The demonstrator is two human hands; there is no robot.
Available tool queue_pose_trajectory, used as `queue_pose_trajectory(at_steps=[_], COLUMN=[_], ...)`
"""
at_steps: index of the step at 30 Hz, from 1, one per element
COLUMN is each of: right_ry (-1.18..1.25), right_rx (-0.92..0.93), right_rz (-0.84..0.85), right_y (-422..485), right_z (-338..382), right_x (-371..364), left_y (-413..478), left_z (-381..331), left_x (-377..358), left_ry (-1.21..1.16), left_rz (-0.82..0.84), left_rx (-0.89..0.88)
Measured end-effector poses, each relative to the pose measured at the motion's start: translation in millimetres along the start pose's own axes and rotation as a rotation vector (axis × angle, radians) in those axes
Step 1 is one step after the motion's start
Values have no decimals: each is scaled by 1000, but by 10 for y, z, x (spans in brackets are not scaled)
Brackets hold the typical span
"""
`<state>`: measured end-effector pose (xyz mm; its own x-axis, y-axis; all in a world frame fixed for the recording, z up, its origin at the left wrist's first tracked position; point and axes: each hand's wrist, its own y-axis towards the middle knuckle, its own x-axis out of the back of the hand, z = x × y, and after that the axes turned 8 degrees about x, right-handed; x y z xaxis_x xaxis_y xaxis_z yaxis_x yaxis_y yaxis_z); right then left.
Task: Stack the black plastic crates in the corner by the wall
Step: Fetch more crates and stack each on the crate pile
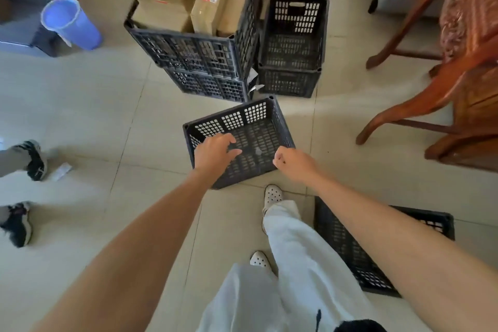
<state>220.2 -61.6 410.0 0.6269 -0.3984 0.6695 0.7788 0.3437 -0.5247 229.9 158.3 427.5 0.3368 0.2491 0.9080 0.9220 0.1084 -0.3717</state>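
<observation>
An empty black plastic crate [253, 129] sits on the tiled floor right in front of me. My left hand [214, 155] is over its near left rim with the fingers spread and nothing in them. My right hand [295, 164] is at the crate's near right corner, fingers curled into a fist; whether it touches the rim is hidden. Farther back, two stacked black crates [194, 54] hold cardboard boxes [207, 3]. Beside them on the right stands a second stack of two empty crates [293, 35]. Another black crate [347, 245] lies by my right leg, partly behind my right arm.
A wooden chair [463, 67] stands at the right, its legs reaching toward the crates. A blue bin [70, 21] is at the back left. Another person's feet in dark shoes [32, 160] are at the left edge. A scrap of paper [61, 171] lies near them.
</observation>
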Motion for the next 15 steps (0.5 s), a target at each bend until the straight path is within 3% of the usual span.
queue_pose_trajectory(at_steps=[7, 15], right_ry=[176, 526], right_rx=[-201, -553], right_rz=[106, 220], right_y=[1028, 1738], right_z=[-301, -737], right_x=[-179, -1452], left_y=[1353, 2441], left_z=[66, 426], left_x=[-293, -1215], left_ry=[98, 222], left_rz=[115, 234], left_rx=[-49, -87])
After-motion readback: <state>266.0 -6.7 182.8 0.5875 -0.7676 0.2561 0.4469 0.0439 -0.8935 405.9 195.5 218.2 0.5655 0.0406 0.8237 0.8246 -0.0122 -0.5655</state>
